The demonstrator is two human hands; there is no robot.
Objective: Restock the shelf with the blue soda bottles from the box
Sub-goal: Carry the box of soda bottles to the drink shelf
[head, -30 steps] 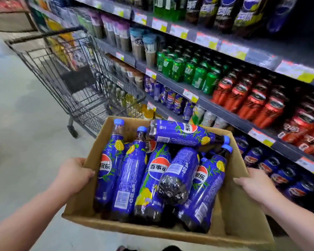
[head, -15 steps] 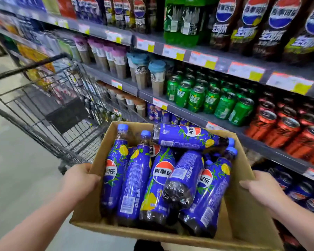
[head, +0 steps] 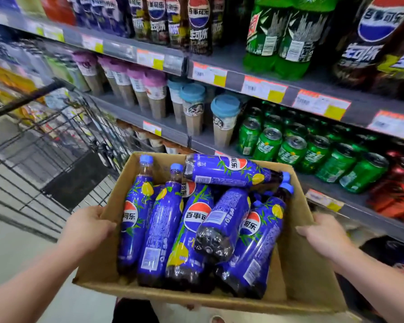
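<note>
Roughly seven blue soda bottles [head: 159, 229], maybe more underneath, are lying unshelved in the box [head: 308, 271], left hand [head: 84, 229] and right hand [head: 324, 238] gripping its opposite walls.

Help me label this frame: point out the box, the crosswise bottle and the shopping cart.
box [head: 308, 276]: head view, inner right wall.
crosswise bottle [head: 226, 170]: head view, blue label.
shopping cart [head: 26, 99]: head view, handle bar.

Bottles [head: 160, 229] piled in box [head: 297, 264], one crosswise along far wall. Left hand [head: 86, 227] on box's left wall, right hand [head: 324, 236] on its right. Cart [head: 63, 169] to left; shelves [head: 233, 80] behind and right.
</note>
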